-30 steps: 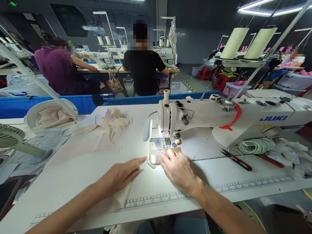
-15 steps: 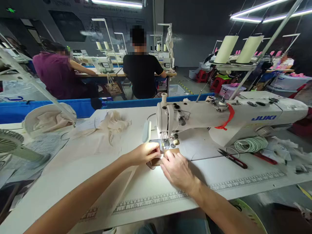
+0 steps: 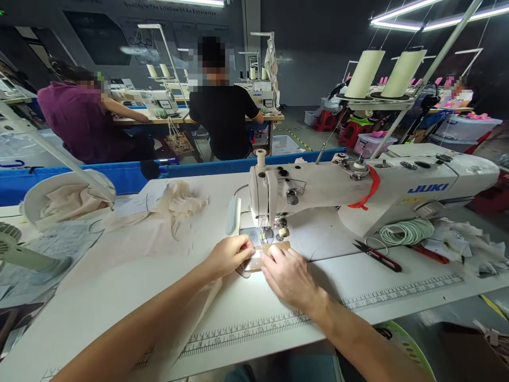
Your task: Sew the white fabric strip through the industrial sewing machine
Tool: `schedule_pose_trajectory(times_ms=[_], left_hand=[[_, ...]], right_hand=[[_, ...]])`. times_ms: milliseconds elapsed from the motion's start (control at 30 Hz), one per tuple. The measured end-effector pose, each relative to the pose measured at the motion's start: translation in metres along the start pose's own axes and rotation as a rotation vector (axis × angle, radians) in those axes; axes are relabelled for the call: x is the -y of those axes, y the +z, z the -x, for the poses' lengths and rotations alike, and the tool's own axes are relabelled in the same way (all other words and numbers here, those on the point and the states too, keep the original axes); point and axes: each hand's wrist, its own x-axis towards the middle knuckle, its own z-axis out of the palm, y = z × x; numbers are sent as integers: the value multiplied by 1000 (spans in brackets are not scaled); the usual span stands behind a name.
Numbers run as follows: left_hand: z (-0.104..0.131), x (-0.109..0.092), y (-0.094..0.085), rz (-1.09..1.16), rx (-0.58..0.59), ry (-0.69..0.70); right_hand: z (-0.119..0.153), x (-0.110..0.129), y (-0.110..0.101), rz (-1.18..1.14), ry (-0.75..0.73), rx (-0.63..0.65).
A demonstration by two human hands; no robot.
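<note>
Under the lit needle of the white sewing machine [image 3: 310, 185], a small pale piece of fabric [image 3: 257, 253] lies between my hands. My left hand [image 3: 229, 254] pinches its left end, thumb against the forefinger. From the right, my right hand [image 3: 287, 273] has its fingers bent and pressed down on the other end. Beneath the fingers shows a brown piece [image 3: 254, 263] on the machine bed; its kind I cannot make out. A light cloth strip hangs down beside my left forearm.
Thread snips [image 3: 379, 257] and a coil of pale green cord [image 3: 406, 232] lie at the right. Cream fabric strips [image 3: 181, 204] lie at the left, near a round container [image 3: 29, 204] of cloth and a small fan [image 3: 32, 254]. Two co-workers sit ahead at other machines.
My left hand has shifted slightly left, away from my right hand, and more of the pale fabric shows between them. The whole view has turned a little to the right.
</note>
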Motion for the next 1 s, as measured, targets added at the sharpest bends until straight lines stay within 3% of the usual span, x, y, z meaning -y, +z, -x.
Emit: schedule_pose_trajectory(times_ms=[233, 467, 867, 1000], left_hand=[[-5, 1, 1, -36, -10, -57], [-8, 4, 2, -37, 11, -66], [-14, 4, -3, -129, 60, 0], [-10, -3, -6, -255, -1, 79]], right_hand=[[2, -12, -5, -5, 90, -3], [2, -11, -5, -18, 80, 5], [1, -3, -3, 17, 2, 60], [0, -1, -2, 45, -19, 73]])
